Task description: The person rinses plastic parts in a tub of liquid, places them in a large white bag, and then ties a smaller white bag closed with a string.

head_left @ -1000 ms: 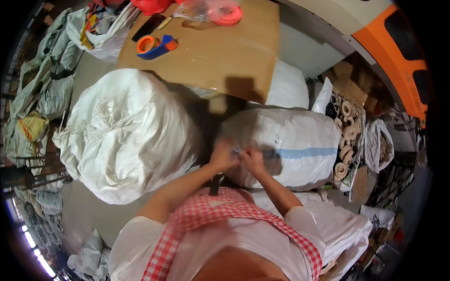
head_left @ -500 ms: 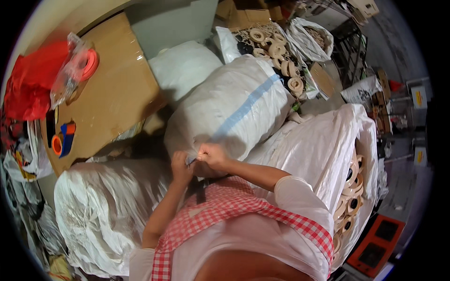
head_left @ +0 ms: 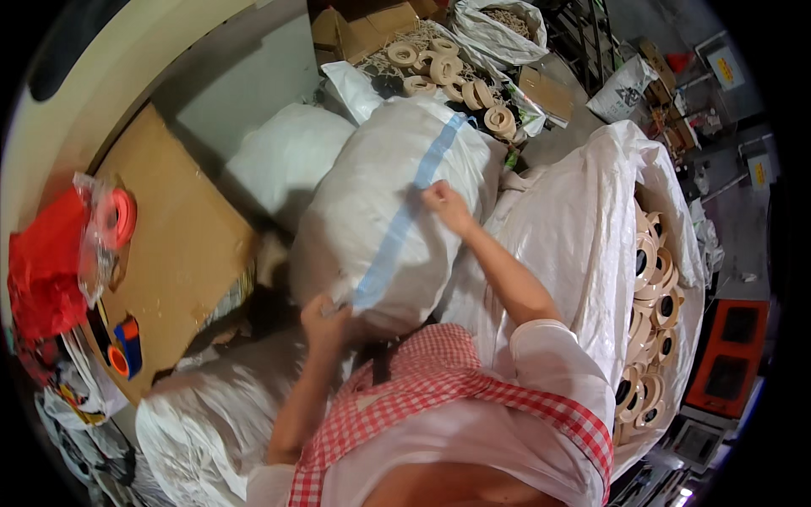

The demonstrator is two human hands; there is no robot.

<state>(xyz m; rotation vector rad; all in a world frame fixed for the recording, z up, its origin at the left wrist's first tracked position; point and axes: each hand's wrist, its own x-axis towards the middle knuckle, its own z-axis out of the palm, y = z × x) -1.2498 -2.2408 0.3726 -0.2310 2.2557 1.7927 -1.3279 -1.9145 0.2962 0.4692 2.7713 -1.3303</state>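
Observation:
A stuffed white woven sack (head_left: 355, 186) with a blue stripe (head_left: 435, 152) lies in front of me. At its near end, my left hand (head_left: 325, 321) is closed around a gathered bit of the sack's fabric. Farther up, beside the stripe, my right hand (head_left: 448, 207) is raised over the sack with its fingers pinched together. Anything between those fingers is too fine to make out.
To the right stands an open white sack (head_left: 566, 211) of beige ring-shaped parts (head_left: 646, 313). More rings (head_left: 443, 68) lie at the back. On the left, a cardboard sheet (head_left: 182, 245) bears a blue tape dispenser (head_left: 127, 346); another white sack (head_left: 203, 431) lies nearer.
My right hand has moved up and away from my left, where both were together at the sack's near end. My left hand stays there. The whole view has shifted.

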